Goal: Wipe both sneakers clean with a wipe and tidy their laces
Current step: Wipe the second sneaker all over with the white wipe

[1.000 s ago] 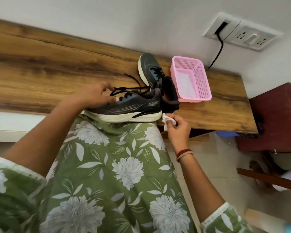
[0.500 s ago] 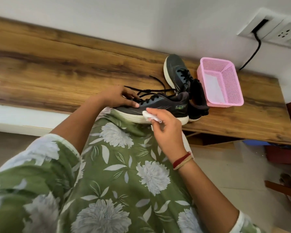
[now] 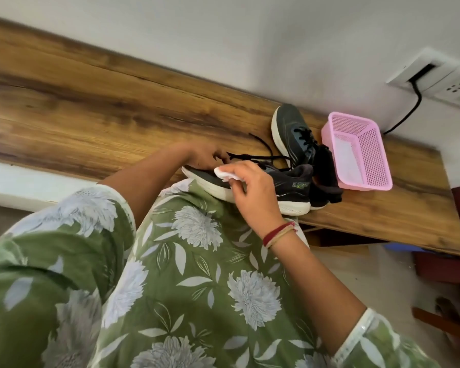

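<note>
White wipe (image 3: 224, 174) pinched in right hand (image 3: 250, 191), pressed on sneaker 1 (image 3: 290, 179) at wooden table (image 3: 91, 115) edge. Left hand (image 3: 202, 158) grips its toe, likely to stop sliding. Its laces (image 3: 260, 144) trail loose. Sneaker 2 (image 3: 292, 131) is parked behind, by pink basket (image 3: 367, 166).

Nothing written can be read here. The only mark is a small greenish logo (image 3: 300, 185) on the side of the near sneaker (image 3: 287, 173), close to its heel and just right of the right hand (image 3: 250, 192). It is too blurred to make out.
</note>
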{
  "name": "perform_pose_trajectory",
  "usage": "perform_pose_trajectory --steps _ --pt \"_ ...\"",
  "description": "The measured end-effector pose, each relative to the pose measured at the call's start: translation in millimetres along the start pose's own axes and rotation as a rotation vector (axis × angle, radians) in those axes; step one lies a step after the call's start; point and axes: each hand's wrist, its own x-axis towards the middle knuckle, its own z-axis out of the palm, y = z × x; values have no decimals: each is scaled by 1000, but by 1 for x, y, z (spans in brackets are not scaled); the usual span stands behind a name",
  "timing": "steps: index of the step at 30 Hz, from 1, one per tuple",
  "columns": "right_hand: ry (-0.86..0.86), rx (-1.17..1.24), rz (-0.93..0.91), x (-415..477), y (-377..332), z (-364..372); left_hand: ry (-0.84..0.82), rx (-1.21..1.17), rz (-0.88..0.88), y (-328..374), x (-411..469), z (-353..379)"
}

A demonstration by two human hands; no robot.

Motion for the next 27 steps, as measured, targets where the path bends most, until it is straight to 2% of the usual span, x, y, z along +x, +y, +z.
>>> perform_pose_trajectory --steps 5,10,14,19,22,27 --pt "-12 -50 -58 20 -20 5 51 124 45 4 -2 -1" --pt "209 43 204 6 2 -22 144 26 182 9 -8 15" --pt "192 117 357 -27 17 -32 154 103 211 9 -15 20" --pt "194 261 390 -55 10 -40 171 235 273 27 -13 26" --pt "205 313 452 -74 11 -45 218 187 278 34 -13 33" --pt "246 400 535 -98 17 -52 203 7 216 40 -2 38"
